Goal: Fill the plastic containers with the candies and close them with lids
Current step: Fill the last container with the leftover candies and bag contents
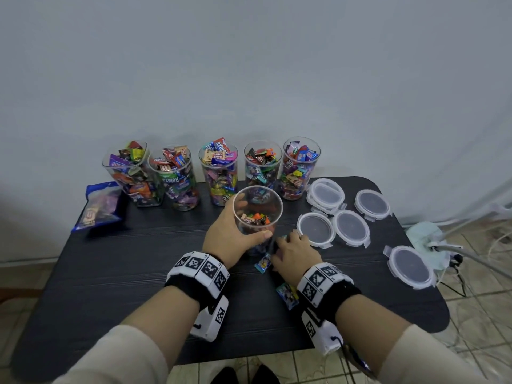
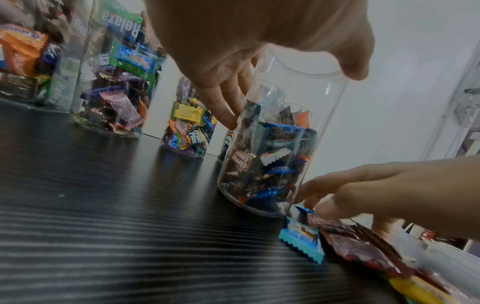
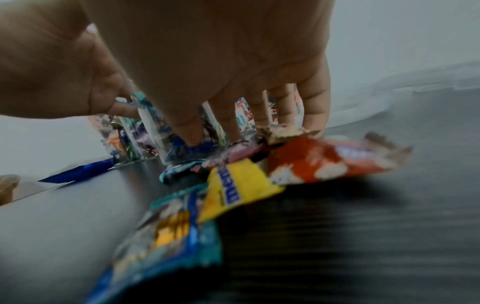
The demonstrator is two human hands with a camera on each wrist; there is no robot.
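- Five full tumblers (image 1: 219, 173) of candy stand in a row along the far edge of the table (image 1: 124, 273), with a sixth, partly filled tumbler (image 1: 257, 217) in front of them.
- Our left hand (image 1: 231, 235) wraps around that nearer tumbler, thumb in front, likely to steady it while it is filled.
- Our right hand (image 1: 295, 252) reaches down with fingers spread onto loose candies (image 3: 233, 185) lying just right of the tumbler's base; we cannot tell whether it has a grip on any yet.
- Several clear lids (image 1: 350, 227) lie flat at the right, within reach for closing later.
- At the far left sits a blue candy bag (image 1: 101, 206).
- Dark ridged tabletop against a pale wall (image 1: 249, 65); tiled floor (image 1: 471, 314) and cables at the right.
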